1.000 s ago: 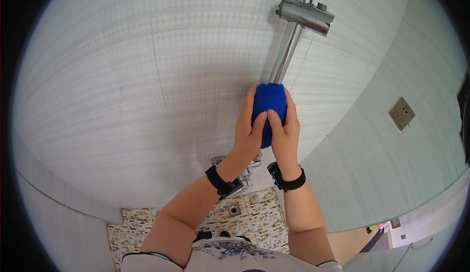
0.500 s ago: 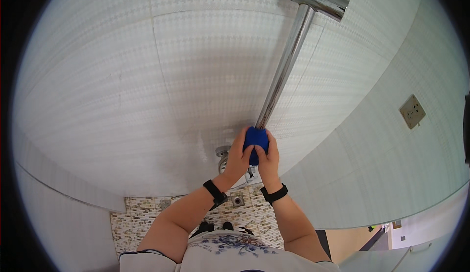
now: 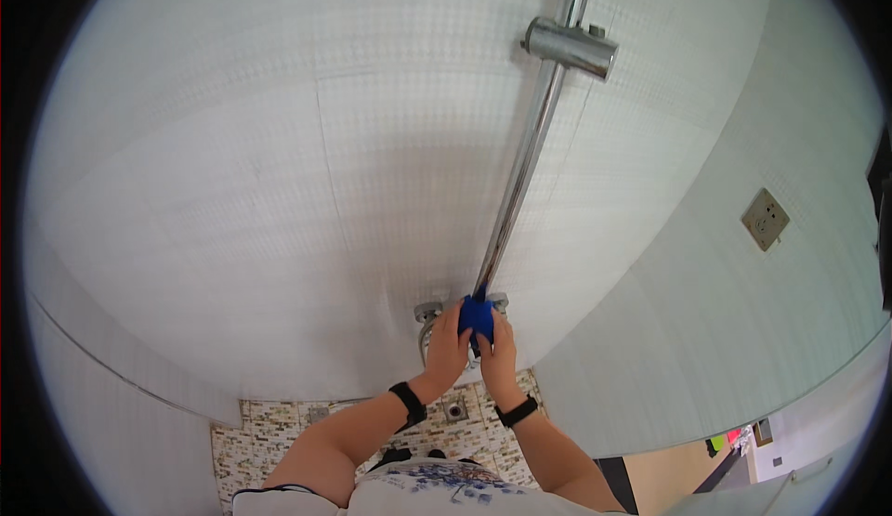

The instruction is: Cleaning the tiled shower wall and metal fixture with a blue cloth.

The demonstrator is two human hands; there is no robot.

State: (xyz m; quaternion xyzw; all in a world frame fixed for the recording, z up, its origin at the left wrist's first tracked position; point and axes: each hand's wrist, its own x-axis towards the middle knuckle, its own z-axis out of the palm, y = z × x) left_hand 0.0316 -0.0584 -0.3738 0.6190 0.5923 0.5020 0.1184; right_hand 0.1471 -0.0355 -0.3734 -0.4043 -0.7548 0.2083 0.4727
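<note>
- Sliding lower along the chrome bar (image 3: 528,154), left hand (image 3: 449,345) and right hand (image 3: 502,347) are grasping a blue cloth (image 3: 477,318).
- Cloth is covering the bar at 7 o'clock from the bracket (image 3: 571,49).

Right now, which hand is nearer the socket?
Right: the right hand is left of the wall socket, lower in view; the left hand is farther left, across the blue cloth.
</note>
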